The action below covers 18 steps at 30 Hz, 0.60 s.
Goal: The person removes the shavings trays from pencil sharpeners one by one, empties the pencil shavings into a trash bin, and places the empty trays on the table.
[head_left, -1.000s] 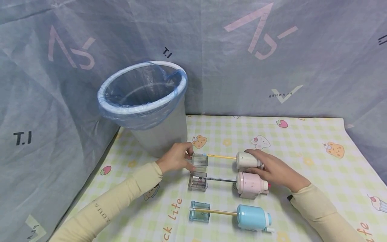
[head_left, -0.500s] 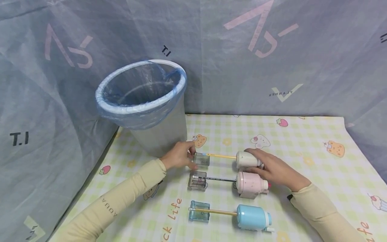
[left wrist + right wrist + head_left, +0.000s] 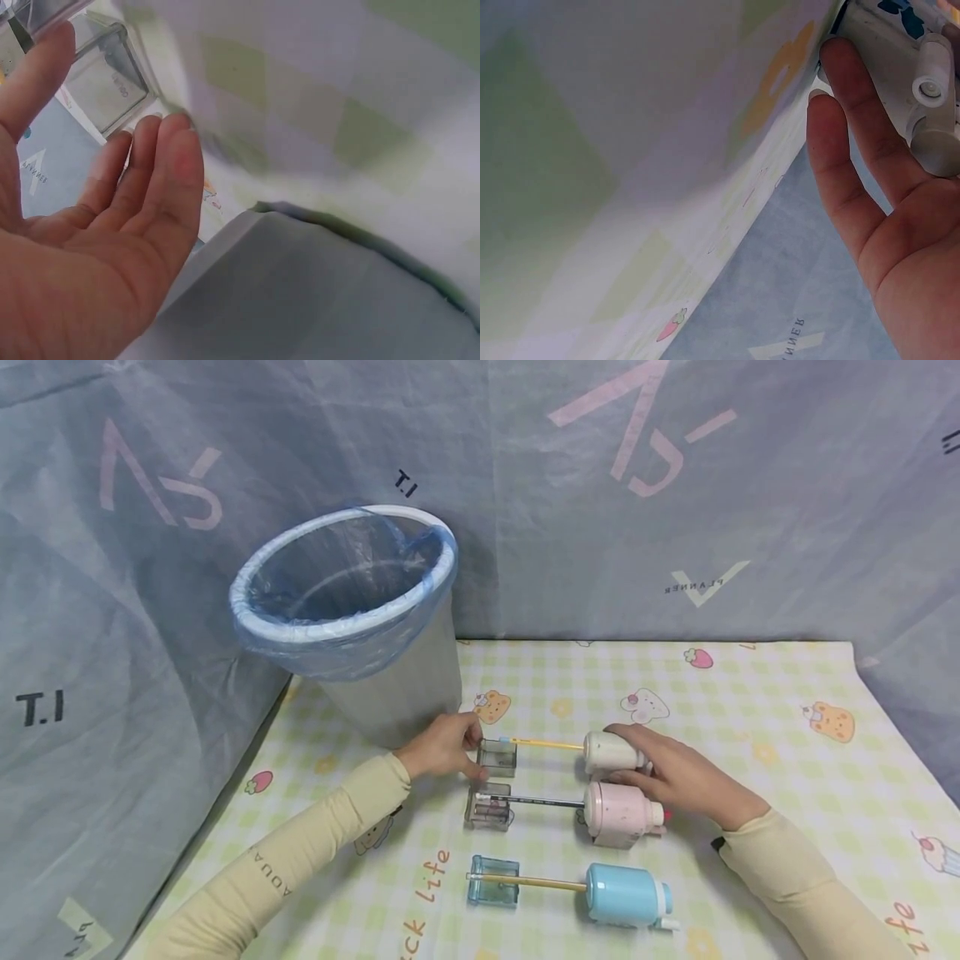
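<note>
My left hand (image 3: 444, 747) holds a clear grey shavings drawer (image 3: 498, 758) at its left end, thumb on the near side and fingertips (image 3: 176, 124) at the far side. My right hand (image 3: 678, 772) grips the white crank pencil sharpener (image 3: 609, 750), which lies on its side. A yellow pencil (image 3: 543, 743) sticks out of it to the left. Nearer lie a pink sharpener (image 3: 618, 810) with a black pencil (image 3: 543, 801) and a blue sharpener (image 3: 622, 893) with a wooden pencil (image 3: 536, 882). A pinkish clear drawer (image 3: 487, 807) and a blue clear drawer (image 3: 495, 882) lie under their pencil ends.
A grey bin (image 3: 412, 693) lined with a blue bag stands at the back left, just behind my left hand. The checked tablecloth (image 3: 750, 727) covers the table. Grey printed fabric (image 3: 570, 543) hangs behind and on the left.
The clear grey drawer has shifted slightly right together with my left hand. My right hand stays on the white sharpener. The head view has moved a little.
</note>
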### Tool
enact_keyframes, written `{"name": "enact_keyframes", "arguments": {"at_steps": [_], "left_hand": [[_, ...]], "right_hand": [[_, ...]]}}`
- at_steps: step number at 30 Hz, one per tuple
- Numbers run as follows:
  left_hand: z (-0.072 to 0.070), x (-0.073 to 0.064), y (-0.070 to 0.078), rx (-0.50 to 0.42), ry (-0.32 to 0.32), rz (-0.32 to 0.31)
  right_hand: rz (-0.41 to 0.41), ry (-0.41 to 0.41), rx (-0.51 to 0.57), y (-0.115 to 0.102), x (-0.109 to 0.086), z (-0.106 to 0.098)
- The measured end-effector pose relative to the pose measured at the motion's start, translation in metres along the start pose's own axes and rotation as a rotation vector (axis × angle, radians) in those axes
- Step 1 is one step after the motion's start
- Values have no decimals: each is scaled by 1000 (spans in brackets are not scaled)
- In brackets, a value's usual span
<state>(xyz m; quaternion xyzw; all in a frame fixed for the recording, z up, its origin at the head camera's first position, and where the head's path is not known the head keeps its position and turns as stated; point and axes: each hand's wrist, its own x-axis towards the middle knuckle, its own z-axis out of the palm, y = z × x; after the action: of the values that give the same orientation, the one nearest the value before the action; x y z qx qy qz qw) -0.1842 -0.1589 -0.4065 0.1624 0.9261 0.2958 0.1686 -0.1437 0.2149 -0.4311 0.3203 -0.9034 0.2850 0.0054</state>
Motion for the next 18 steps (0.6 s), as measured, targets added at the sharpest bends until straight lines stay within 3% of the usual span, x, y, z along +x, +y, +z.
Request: {"name": "enact_keyframes", "arguments": {"at_steps": [18], "left_hand": [[-4, 0, -3, -14, -42, 15]], "right_hand": [[14, -13, 6, -3, 0, -2]]}}
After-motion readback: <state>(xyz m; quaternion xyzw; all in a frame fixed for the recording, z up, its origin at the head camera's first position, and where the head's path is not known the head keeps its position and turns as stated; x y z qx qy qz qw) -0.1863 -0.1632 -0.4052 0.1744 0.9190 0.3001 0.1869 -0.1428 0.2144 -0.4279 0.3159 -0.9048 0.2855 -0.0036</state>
